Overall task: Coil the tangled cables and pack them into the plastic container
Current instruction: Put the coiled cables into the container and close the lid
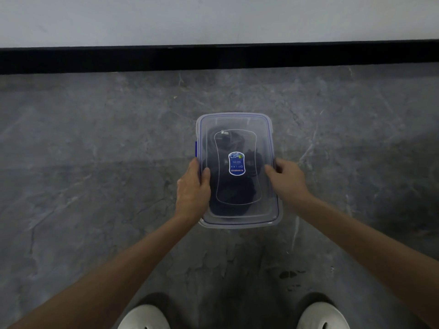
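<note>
Pale shoes (145,317) frame the floor (95,138) as my left hand (193,186) and right hand (286,178) clamp fingers over the lidded plastic container's (237,217) slick long edges, coiled cables (237,138) inside, likely light.

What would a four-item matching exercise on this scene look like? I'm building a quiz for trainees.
Things:
1. cables
2. label
3. left hand
4. clip

Descriptions:
A. blue, on the container's left edge
B. dark, seen through the clear lid
C. blue and white, at the lid's centre
D. gripping the container on its left side

Pairs: 1-B, 2-C, 3-D, 4-A
</note>
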{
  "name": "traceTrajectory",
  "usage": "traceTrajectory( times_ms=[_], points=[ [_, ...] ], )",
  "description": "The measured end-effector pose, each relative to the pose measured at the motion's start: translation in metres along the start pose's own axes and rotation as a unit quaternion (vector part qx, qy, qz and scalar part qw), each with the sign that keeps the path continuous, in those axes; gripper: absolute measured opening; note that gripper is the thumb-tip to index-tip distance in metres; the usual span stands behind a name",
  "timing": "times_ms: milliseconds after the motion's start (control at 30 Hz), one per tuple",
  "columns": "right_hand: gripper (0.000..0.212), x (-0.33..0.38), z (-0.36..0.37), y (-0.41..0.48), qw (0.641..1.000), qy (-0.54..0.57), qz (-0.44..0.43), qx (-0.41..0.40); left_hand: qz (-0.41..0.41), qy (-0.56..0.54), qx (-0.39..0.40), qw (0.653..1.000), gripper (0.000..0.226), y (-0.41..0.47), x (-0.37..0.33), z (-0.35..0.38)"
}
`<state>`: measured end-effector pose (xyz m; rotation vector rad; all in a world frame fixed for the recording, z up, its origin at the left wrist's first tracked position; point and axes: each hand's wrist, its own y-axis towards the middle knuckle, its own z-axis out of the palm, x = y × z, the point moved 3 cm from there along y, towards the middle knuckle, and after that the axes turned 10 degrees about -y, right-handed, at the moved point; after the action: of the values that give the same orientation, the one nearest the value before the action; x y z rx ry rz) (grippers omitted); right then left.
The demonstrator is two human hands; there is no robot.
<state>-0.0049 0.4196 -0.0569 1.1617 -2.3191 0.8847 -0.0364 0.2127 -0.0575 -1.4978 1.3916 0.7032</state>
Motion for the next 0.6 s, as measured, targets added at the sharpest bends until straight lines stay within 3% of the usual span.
traceTrajectory(
  times_ms=[133, 267, 400, 533, 600],
  points=[
    [0.011, -0.001, 0.0, 0.0, 0.999, 0.037, -0.001, -0.016, -0.006, 0.013, -0.019, 1.0, 0.014, 0.002, -0.001, 0.004],
    [0.036, 0.0, -0.002, 0.0, 0.999, 0.012, -0.022, -0.043, -0.013, 0.05, -0.024, 0.998, 0.016, 0.007, -0.003, 0.004],
    [0.031, -0.002, 0.002, -0.001, 0.999, -0.028, -0.012, -0.035, -0.011, 0.077, -0.022, 0.997, 0.016, 0.006, -0.004, 0.006],
    [0.035, -0.005, 0.012, -0.005, 0.996, 0.074, 0.051, -0.011, -0.045, 0.052, -0.002, 0.998, 0.017, 0.007, 0.006, 0.005],
    [0.046, -0.009, 0.015, -0.005, 0.98, 0.172, 0.098, 0.035, -0.105, -0.038, 0.014, 0.994, 0.027, 0.009, 0.013, 0.005]
  ],
)
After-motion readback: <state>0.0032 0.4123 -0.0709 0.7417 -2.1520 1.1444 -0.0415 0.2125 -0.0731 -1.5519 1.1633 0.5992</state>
